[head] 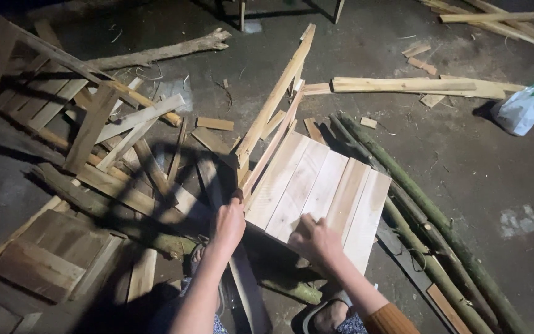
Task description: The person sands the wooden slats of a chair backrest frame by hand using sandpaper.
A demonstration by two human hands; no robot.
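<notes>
In the head view, a panel of pale planks (316, 195) is seen propped at a slant above the concrete floor (477, 173). Five boards are already laid side by side in it, edges touching; whether they are fastened cannot be told. At the panel's left edge, a long slat (273, 102) is held by the left hand (230, 222), whose grip is closed around the slat's lower end; the slat rises away from the panel toward the upper centre and is judged not yet joined flat. The right hand (316, 238) is laid on the panel's near edge, fingers curled and pressing on the wood, so the panel is steadied rather than clasped. Left of the panel, scrap boards (94, 142) are heaped closely, leaving little room. Right of it, green poles (428, 229) lie just beside its edge; beyond them the floor is open. A white bag (523, 105) lies well apart, upper right.
</notes>
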